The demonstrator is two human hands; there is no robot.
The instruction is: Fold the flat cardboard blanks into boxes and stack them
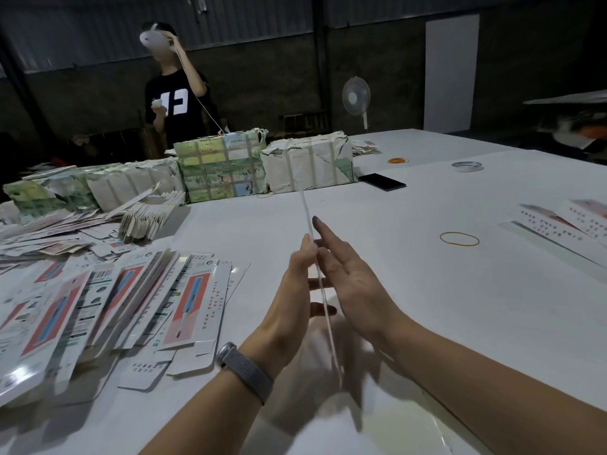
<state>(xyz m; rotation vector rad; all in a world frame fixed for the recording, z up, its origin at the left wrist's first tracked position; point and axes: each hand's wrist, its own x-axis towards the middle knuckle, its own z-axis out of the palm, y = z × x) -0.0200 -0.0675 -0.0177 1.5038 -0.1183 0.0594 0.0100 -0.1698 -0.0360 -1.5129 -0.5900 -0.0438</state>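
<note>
Bare forearms, no sleeves visible; grey woven-band wristwatch (244,369) on left wrist; dark nail polish on right fingertip.

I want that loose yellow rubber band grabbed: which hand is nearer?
Right. The right hand lies beside the rubber band; the left hand sits beyond the upright blank.

Rubber band (459,239), tape roll (466,166) and black phone (382,182) are seen on white counter (427,290); fan (356,96) is seen behind
</note>
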